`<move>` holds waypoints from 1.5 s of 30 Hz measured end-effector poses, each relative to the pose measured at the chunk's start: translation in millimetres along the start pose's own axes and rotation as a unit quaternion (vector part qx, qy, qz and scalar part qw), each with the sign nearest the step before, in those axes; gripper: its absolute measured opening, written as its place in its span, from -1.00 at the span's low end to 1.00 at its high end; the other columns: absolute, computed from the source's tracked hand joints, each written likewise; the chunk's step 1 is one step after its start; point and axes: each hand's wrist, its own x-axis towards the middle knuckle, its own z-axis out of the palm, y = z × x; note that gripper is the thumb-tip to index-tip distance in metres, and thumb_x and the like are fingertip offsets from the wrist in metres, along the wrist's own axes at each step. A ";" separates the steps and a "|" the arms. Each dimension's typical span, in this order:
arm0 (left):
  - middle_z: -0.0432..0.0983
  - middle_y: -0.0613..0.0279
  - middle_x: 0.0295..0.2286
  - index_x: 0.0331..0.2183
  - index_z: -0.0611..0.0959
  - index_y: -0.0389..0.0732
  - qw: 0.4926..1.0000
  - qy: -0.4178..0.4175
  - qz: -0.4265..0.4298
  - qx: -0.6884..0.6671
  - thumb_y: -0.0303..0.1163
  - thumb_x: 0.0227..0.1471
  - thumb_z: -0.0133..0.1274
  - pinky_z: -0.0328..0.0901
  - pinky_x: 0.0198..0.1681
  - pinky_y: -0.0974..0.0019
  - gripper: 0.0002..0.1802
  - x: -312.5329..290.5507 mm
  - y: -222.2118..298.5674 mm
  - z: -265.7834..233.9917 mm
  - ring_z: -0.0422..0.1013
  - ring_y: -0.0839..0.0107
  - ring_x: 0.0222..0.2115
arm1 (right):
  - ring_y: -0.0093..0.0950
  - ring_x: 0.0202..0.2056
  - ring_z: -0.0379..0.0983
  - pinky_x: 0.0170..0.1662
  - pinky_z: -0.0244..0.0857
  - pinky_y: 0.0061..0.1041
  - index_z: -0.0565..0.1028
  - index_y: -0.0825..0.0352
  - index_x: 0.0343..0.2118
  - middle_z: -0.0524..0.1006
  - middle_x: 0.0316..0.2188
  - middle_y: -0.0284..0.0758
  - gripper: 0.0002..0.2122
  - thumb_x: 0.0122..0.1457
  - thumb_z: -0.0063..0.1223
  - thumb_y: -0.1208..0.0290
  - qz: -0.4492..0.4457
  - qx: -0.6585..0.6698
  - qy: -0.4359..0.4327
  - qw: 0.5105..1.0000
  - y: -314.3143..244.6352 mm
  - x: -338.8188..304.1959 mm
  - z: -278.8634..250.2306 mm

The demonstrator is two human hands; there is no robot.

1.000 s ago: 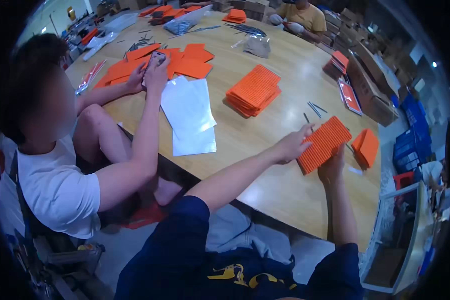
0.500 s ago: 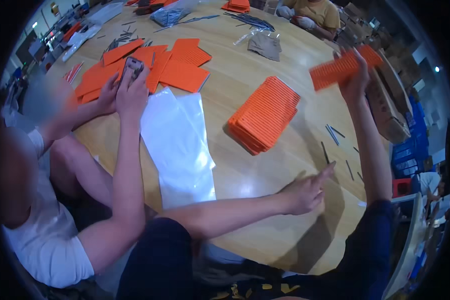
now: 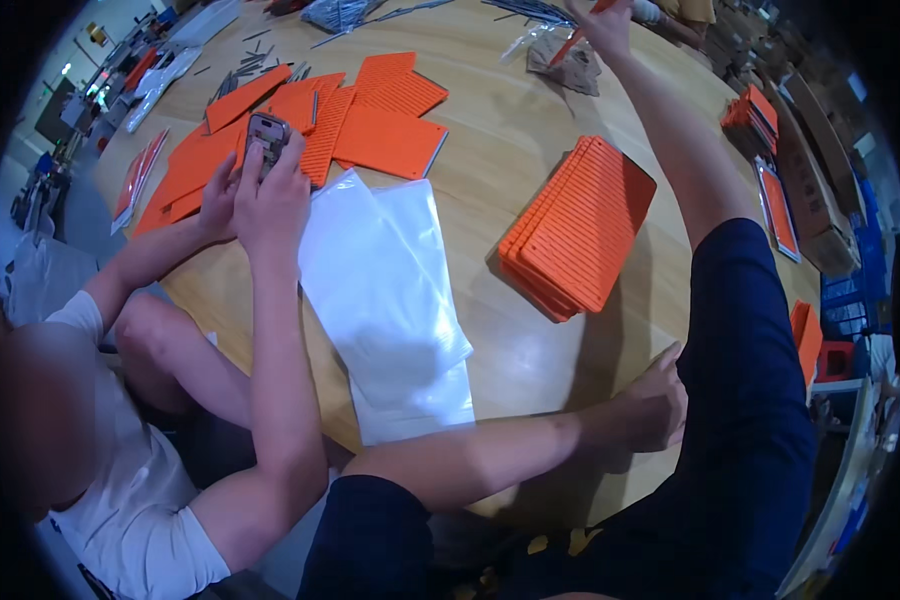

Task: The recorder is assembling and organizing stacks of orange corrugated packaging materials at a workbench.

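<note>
My right hand (image 3: 607,28) reaches far across the table to the picture's top edge. Its fingers are closed on a thin orange piece (image 3: 567,47), partly cut off by the edge. Just below that piece lies a crumpled brown bag (image 3: 562,70). My left hand (image 3: 650,408) rests low over the table with its fingers curled. My right sleeve covers part of it, so what it holds, if anything, is hidden. Ahead of my left hand, a stack of orange ribbed panels (image 3: 582,225) lies on the table. White plastic bags (image 3: 385,280) lie flat to its left.
On the left, another person's hands (image 3: 260,190) hold a phone (image 3: 267,135) beside scattered orange panels (image 3: 385,145). Further orange panels (image 3: 755,118) and a cardboard box (image 3: 815,195) stand at the right edge. Thin grey sticks (image 3: 245,65) lie at the far left.
My right hand has swung from the right side to the far middle; the broad orange ribbed panel no longer shows in it. My left hand has curled, its pointing finger less stretched.
</note>
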 end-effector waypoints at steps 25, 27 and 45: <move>0.56 0.12 -0.33 -0.09 0.56 -0.31 0.686 0.020 -0.342 -0.642 -0.44 0.27 -0.03 0.43 -0.08 0.31 -0.78 12.2 -24.4 -58.1 0.52 0.37 -0.31 | -0.28 -0.15 0.35 -0.03 0.36 -0.35 -0.12 0.18 0.40 0.31 0.01 -0.20 0.08 -0.06 0.51 0.33 0.066 0.064 -0.048 0.995 -37.0 -57.1 -80.1; 0.59 0.10 -0.33 -0.05 0.55 -0.31 0.669 0.001 -0.336 -0.663 -0.43 0.29 -0.06 0.43 -0.07 0.33 -0.75 31.2 -12.3 -53.3 0.54 0.38 -0.30 | -0.44 -0.13 0.39 -0.12 0.38 -0.50 0.17 0.28 0.31 0.34 0.04 -0.25 -0.23 0.07 0.40 0.42 0.055 0.340 0.083 0.935 -5.9 -41.2 -137.5; 0.47 0.14 -0.06 0.19 0.35 -0.20 0.578 0.165 -0.349 -0.719 -0.39 0.22 0.07 0.39 -0.11 0.37 -0.47 22.4 55.5 -59.6 0.45 0.49 -0.22 | -0.01 0.25 0.24 0.30 0.17 0.01 -0.11 -0.11 0.30 0.20 0.26 -0.09 -0.03 -0.01 0.47 0.32 -0.185 0.214 0.028 0.959 -238.2 -397.5 -372.4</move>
